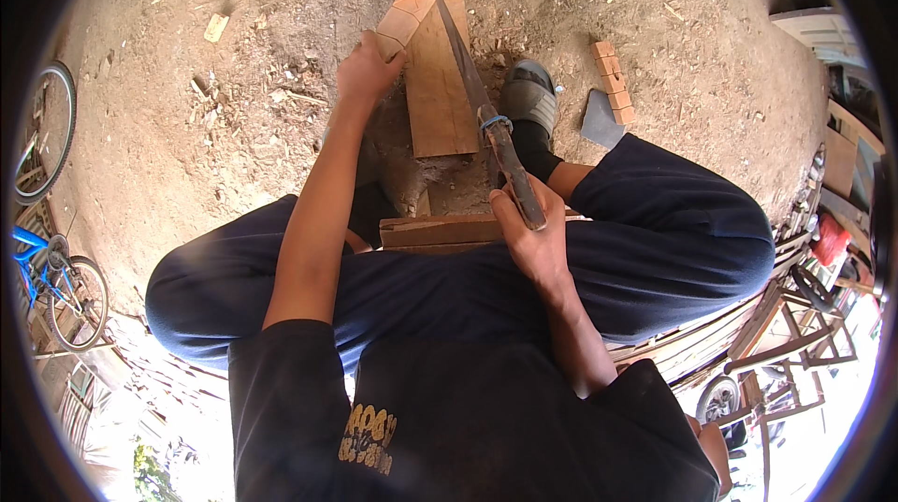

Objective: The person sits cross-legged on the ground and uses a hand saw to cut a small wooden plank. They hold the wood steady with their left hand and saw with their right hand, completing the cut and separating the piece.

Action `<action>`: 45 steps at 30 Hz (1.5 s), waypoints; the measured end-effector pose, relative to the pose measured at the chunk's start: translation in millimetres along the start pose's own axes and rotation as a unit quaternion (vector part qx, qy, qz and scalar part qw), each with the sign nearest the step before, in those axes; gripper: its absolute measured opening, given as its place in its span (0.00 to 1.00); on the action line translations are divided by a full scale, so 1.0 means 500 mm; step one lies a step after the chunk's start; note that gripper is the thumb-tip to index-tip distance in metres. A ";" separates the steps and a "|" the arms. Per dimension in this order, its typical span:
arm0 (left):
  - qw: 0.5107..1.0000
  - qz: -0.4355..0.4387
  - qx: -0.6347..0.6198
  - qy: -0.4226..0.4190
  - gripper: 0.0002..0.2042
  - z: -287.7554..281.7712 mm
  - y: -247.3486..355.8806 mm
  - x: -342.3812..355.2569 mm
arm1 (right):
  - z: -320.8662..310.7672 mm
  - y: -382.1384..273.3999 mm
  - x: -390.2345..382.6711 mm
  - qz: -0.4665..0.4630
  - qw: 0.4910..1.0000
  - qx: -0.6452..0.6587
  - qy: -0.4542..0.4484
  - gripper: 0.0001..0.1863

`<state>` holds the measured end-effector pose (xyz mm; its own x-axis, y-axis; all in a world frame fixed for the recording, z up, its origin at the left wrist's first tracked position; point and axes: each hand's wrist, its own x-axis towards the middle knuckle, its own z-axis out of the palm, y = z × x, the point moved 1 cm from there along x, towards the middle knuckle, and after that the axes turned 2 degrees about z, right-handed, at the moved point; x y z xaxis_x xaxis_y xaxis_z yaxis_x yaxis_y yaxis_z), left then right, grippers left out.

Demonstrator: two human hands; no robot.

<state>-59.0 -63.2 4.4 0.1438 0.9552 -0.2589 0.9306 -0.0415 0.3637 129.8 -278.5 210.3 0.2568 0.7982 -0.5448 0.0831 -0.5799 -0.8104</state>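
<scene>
My right hand [538,238] is closed around the worn wooden handle of a handsaw [468,67], with blue binding where handle meets blade. The long tapering blade points away from me, its tip by a narrow strip of wood [405,17] with dark lines across it. My left hand [368,74] grips the near end of this strip, fingers wrapped over it. The strip lies at a slant across a wider flat board [441,114] on the ground. Whether the saw teeth touch the strip I cannot tell.
Right of my sandalled foot [531,95] lies a row of small wooden blocks [613,81] beside a dark grey flat piece [601,120]. Wood chips [304,98] litter the dirt floor. A blue bicycle [56,268] stands at far left, wooden frames [790,352] at far right.
</scene>
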 end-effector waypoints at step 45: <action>0.996 -0.030 -0.043 -0.070 0.34 -0.041 0.042 0.004 | 0.014 0.021 -0.023 -0.034 0.999 -0.023 -0.008 0.09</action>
<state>-46.2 -56.5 29.7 0.1402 0.9049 -0.4018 0.9078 0.0446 0.4170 120.9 -292.5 206.3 0.2327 0.8389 -0.4921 0.1434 -0.5300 -0.8358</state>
